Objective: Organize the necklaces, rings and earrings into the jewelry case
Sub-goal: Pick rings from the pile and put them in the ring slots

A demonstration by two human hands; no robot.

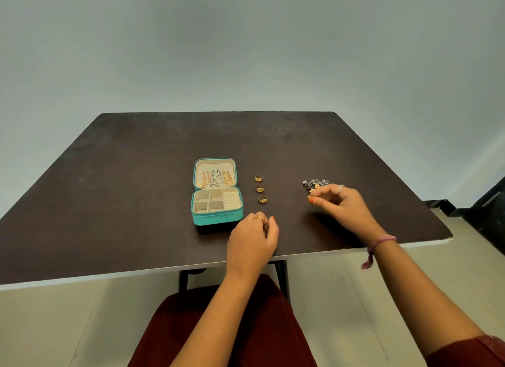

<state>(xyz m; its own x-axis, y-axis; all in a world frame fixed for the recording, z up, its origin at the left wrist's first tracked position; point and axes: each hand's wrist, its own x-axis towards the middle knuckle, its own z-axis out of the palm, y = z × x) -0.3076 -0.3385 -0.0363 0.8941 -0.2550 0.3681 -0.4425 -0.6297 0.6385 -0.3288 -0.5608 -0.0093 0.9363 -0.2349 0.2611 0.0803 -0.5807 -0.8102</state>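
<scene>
Near the middle of the table [136, 175] we have the teal jewelry case [217, 192] lying open, necklaces [217, 178] hung in its lid, the tray compartments bare. Just right of it, three gold rings [259, 189] sit in a column running toward the near edge. Further toward the right edge lies the earring pile [315, 183], and our right hand [341, 205] is at it, fingertips pinched on a small piece. Our left hand [252, 241] rests by the case's near right corner, fingers curled; what they hold, we cannot tell.
</scene>
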